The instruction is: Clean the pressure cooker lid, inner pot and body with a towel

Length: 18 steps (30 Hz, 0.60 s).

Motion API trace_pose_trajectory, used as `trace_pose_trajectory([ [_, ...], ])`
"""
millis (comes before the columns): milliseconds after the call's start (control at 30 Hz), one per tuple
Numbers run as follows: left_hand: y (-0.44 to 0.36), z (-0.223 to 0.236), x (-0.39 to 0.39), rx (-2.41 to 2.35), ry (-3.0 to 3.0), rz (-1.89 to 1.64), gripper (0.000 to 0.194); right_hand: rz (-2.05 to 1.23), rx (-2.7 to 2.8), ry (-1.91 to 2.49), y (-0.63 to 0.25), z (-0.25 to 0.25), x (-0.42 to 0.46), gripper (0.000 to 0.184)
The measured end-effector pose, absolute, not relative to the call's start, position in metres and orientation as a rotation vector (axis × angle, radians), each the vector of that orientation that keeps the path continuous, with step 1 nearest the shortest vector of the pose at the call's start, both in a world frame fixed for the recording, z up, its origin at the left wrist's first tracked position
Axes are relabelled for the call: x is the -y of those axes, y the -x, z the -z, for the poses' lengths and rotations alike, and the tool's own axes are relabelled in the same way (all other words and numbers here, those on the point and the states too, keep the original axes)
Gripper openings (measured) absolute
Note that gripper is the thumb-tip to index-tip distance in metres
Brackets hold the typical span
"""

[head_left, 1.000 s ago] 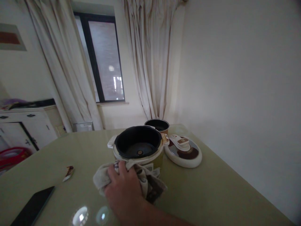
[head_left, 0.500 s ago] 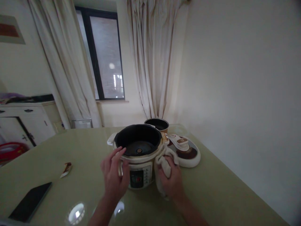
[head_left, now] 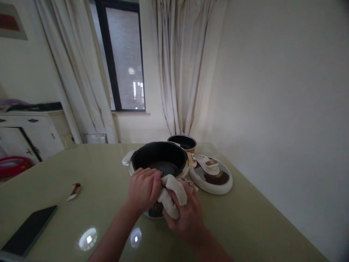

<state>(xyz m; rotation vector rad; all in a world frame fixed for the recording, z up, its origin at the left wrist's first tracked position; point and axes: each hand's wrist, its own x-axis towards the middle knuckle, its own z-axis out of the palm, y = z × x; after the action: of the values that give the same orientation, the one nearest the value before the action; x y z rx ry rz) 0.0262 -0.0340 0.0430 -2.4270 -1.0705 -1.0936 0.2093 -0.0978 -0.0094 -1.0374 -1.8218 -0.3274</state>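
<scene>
In front of the electric pressure cooker (head_left: 141,154), my right hand (head_left: 188,213) is wrapped round a crumpled off-white cloth (head_left: 173,189). My left hand (head_left: 144,189) is closed beside it, its thumb against the cloth's left end; its fingertips are hidden. Both hands cover much of the cooker's near rim and front panel. The cooker stands lidless, its dark inside showing. Right of it lies its round white-and-brown lid (head_left: 215,174) on the table.
Behind the cooker stands a dark-lined inner pot (head_left: 184,141). A dark tablet or phone (head_left: 29,229) and a small torn wrapper-like scrap (head_left: 75,191) lie on the left of the greenish table (head_left: 103,174). A wall (head_left: 286,127) borders the right side.
My right hand has carried the cloth left, from the cooker's right side to its front. My left hand has moved right and closed at the cloth. The view has tilted down slightly.
</scene>
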Motion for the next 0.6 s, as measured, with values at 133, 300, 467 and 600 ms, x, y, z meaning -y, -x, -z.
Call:
trace_pose_trajectory([
  [133, -0.028, -0.045, 0.036, 1.045, 2.466, 1.195, 0.044, 0.113, 1.613, 1.174, -0.233, 0.028, 0.094, 0.03],
  [300, -0.028, -0.043, 0.036, 1.025, 2.471, 1.32, 0.042, 0.004, 1.599, 1.178, -0.232, 0.027, 0.096, 0.024],
  [467, -0.026, -0.04, 0.035, 0.957, 2.458, 1.329, 0.039, 0.181, 1.698, 1.037, -0.223, 0.02, 0.094, 0.037],
  [600, -0.026, -0.04, 0.034, 0.956, 2.449, 1.348, 0.036, 0.012, 1.513, 1.114, -0.234, 0.049, 0.083, 0.027],
])
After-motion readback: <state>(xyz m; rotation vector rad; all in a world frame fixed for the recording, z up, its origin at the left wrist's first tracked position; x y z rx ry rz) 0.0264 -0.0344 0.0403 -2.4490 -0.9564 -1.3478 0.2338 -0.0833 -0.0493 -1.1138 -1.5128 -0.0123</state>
